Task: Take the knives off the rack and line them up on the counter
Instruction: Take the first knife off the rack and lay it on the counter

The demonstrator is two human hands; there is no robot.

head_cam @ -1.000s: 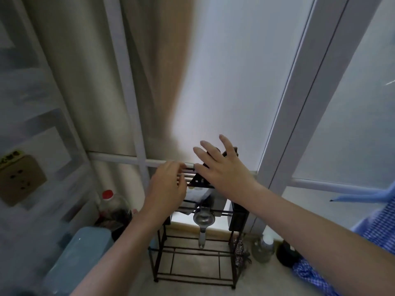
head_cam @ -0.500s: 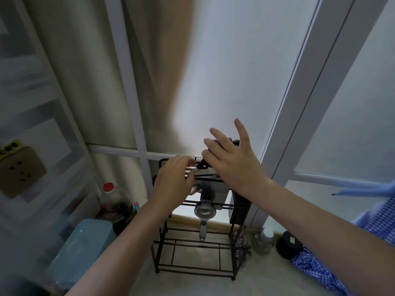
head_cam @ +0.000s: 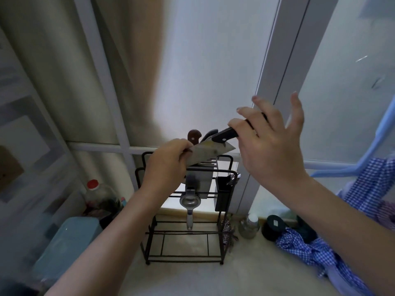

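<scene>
A black wire rack [head_cam: 222, 210] stands on the pale counter [head_cam: 192, 274] against the window. Above its top, a broad cleaver [head_cam: 210, 152] with a black handle is held tilted. My right hand [head_cam: 269, 142] grips the handle between thumb and forefinger, the other fingers spread. My left hand [head_cam: 166, 163] pinches the blade's far edge. Two more knife handles, one brown [head_cam: 194, 135] and one dark [head_cam: 210, 133], stick up from the rack behind the cleaver. Another wide blade [head_cam: 199, 184] sits in the rack below.
A metal squeezer [head_cam: 189, 202] hangs from the rack front, beside a black holder [head_cam: 223, 193]. A red-capped bottle [head_cam: 96, 195] and a blue box [head_cam: 62, 246] stand left. A small jar [head_cam: 249, 226], a dark tin [head_cam: 273, 229] and checked cloth [head_cam: 320, 253] lie right.
Both hands were resting on the rack's top. Now the right hand has lifted the cleaver up and right out of the rack, and the left hand holds its blade.
</scene>
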